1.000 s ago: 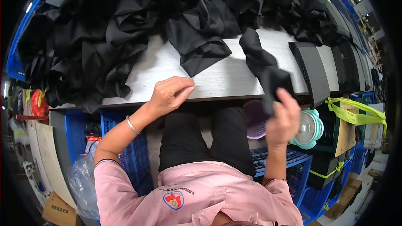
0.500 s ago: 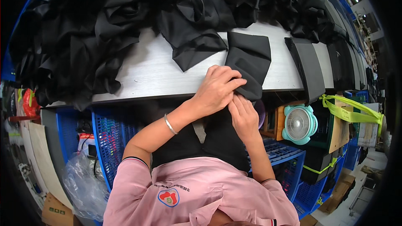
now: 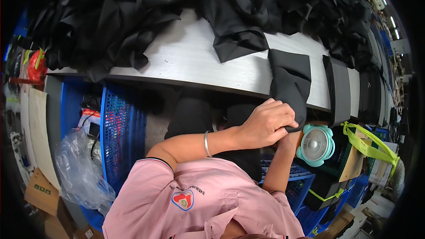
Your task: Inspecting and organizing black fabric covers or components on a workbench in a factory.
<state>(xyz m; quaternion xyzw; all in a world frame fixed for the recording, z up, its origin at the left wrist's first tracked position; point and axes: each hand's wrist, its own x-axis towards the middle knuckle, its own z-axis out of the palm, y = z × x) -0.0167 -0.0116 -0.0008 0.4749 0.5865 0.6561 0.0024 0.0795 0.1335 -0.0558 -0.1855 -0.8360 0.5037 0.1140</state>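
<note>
A black fabric piece (image 3: 290, 77) lies with its far end on the white table and its near end hanging over the front edge. My left hand (image 3: 271, 121), a silver bangle on its wrist, is closed on the near edge of this piece. The wrist of my right hand (image 3: 290, 140) shows just below that edge. Its fingers are hidden inside or beneath the cloth; I cannot tell which. Another black fabric piece (image 3: 241, 44) lies to the left, touching the far corner of the held one.
Heaped black fabric (image 3: 102, 22) covers the back and left of the white table (image 3: 199, 62). Folded black pieces (image 3: 338, 88) drape at the right. Below stand a blue crate (image 3: 117, 128), a plastic bag (image 3: 79, 168) and a turquoise fan (image 3: 315, 145).
My view has shifted, so the table appears higher and further right. The right hand has slid in or under the cloth's near end, its fingers now hidden. The left hand stays on the edge.
</note>
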